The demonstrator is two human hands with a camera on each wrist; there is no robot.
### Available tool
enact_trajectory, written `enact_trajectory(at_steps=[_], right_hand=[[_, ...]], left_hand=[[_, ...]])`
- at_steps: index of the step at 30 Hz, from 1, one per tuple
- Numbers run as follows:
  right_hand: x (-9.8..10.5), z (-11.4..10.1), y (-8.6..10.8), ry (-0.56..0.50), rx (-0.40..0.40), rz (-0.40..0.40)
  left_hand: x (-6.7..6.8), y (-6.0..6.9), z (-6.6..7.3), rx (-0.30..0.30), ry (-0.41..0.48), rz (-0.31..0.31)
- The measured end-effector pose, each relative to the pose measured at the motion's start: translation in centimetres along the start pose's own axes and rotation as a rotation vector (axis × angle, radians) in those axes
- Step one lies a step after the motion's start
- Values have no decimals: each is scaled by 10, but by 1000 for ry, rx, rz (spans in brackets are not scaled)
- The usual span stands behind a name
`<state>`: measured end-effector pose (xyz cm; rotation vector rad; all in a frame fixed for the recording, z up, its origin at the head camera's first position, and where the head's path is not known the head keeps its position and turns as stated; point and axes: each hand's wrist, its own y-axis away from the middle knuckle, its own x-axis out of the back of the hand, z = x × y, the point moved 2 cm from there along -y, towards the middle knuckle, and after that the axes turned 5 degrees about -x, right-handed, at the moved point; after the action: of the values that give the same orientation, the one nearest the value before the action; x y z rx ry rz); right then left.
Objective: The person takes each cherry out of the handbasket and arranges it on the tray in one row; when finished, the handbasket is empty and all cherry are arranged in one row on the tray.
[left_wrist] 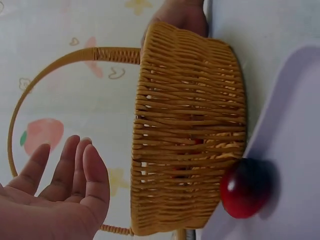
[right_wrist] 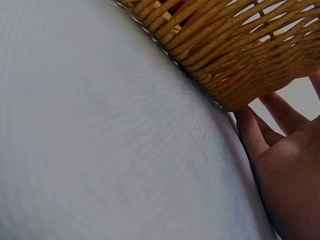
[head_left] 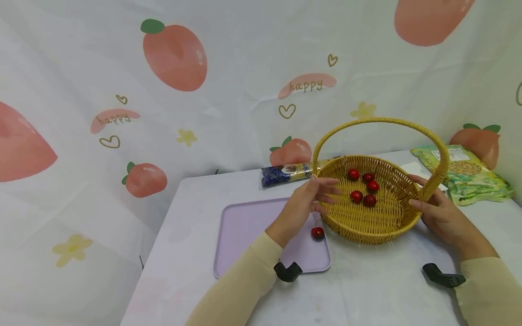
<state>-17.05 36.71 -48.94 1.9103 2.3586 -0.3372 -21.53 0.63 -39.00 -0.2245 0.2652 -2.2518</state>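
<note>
A yellow wicker basket [head_left: 369, 235] with a tall arched handle [head_left: 379, 120] stands on the table. Several red cherries [head_left: 369, 200] lie inside it. My left hand [head_left: 303, 204] is at the basket's left side, its fingers extended and holding nothing; the left wrist view shows the palm and fingers [left_wrist: 90, 180] apart from the woven wall. At the opposite side my right hand [head_left: 442, 215] grips the basket by the handle's base, thumb over the rim; in the right wrist view, fingers [right_wrist: 250, 132] touch the outer wall. One stemmed cherry [head_left: 317, 233] rests on the lilac tray [head_left: 248, 235].
Behind the basket lies a blue and yellow packet [head_left: 281, 174]. A green and yellow bag [head_left: 469, 174] is at the back right, beside a white sheet partly hidden by the basket. A fruit-printed cloth [head_left: 236, 113] hangs behind the white table [head_left: 179, 253].
</note>
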Motion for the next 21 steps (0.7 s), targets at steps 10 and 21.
enact_trajectory(at_steps=[10,21], right_hand=[[-1,-3,-2,-24,5,1],[-1,0,-1,5,-2,21]], left_hand=[[-10,-48,-13,70,25,-37],[-17,-86,-28,58,-61,-74]])
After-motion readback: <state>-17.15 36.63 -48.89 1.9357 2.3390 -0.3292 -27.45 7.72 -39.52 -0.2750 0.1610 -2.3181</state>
